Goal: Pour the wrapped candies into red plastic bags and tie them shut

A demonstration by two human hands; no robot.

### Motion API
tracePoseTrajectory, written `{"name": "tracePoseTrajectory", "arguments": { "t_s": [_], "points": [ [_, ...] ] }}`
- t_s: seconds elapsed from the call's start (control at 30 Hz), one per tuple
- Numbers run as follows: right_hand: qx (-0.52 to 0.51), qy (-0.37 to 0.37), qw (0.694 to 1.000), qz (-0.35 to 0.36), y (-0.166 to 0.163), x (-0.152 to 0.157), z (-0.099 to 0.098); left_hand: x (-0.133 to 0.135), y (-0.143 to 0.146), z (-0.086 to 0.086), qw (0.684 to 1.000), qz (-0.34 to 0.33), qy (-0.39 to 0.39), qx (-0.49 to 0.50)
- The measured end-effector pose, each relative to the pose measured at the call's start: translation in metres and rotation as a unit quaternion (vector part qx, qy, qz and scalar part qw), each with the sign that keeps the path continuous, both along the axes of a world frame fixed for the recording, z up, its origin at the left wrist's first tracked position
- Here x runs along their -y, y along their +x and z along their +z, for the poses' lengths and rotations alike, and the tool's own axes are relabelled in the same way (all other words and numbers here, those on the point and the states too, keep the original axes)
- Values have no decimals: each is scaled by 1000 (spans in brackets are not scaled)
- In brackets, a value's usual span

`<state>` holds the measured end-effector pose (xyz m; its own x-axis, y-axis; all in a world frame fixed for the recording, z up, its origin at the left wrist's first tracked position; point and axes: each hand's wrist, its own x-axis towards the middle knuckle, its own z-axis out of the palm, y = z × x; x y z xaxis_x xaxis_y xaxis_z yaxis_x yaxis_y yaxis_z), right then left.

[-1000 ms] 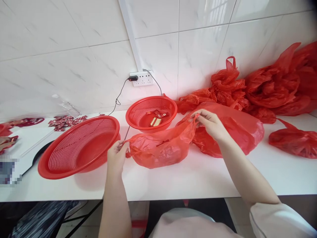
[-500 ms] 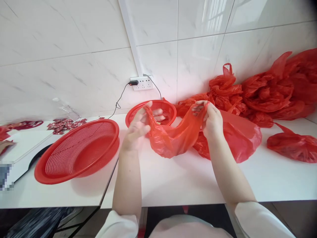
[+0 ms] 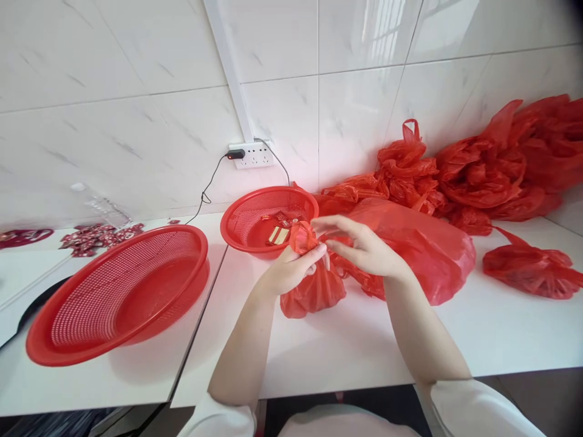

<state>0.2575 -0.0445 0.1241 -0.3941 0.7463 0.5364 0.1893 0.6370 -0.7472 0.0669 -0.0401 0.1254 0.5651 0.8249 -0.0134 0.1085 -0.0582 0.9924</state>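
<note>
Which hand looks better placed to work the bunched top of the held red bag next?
Right, most likely. The right grip is loosely open beside the bunched top, while the left grip looks occupied, clasping the held bag. Whether the right fingertips touch it is hard to tell.

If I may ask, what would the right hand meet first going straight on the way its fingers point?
Probably the gathered top of the red bag held in the left hand; depth is unclear, and the right hand may already touch it.

Red bag [image 3: 314,294], white table [image 3: 355,352], grey-streaked tiles [image 3: 282,109]
</note>
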Motion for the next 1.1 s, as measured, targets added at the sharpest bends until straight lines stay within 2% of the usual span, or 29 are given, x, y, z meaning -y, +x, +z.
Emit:
{"name": "tracePoseTrajectory", "arguments": {
  "t_s": [0.17,0.27,0.33,0.4,0.47,0.53,0.6,0.63,0.73,0.87,0.97,1.03,1.1],
  "points": [
    [-18,-41,998,42,-5,-7,-4,-3,-5,3,996,-71,-35,30],
    [-32,-62,989,127,-5,-10,-7,-2,-6,3,991,-121,-43,28],
    [-40,-90,983,156,-4,-12,-9,-1,-7,3,988,-143,-51,21],
    [-71,-99,987,109,-2,-15,-10,-2,-8,3,992,-110,-63,27],
    [-131,-79,988,9,1,-20,-11,-4,-10,3,994,-40,-77,63],
    [-205,-51,973,-93,4,-24,-11,-8,-12,4,988,3,-96,121],
    [-268,-40,950,-152,5,-25,-11,-13,-13,4,977,-5,-129,172],
    [-292,-43,942,-158,5,-24,-10,-15,-14,3,970,-17,-152,187],
    [-311,-82,943,-89,4,-15,-9,-22,-15,0,953,-33,-211,215],
    [-214,-145,964,67,0,0,-6,-25,-15,-3,936,-18,-233,264],
    [-154,-160,964,146,-3,3,-6,-25,-16,-3,934,-12,-234,271],
    [-147,-140,967,157,-4,1,-6,-23,-15,-2,947,-11,-202,250],
    [-152,-99,975,124,-5,-1,-6,-19,-14,-1,966,-4,-145,213]
  ]
}}
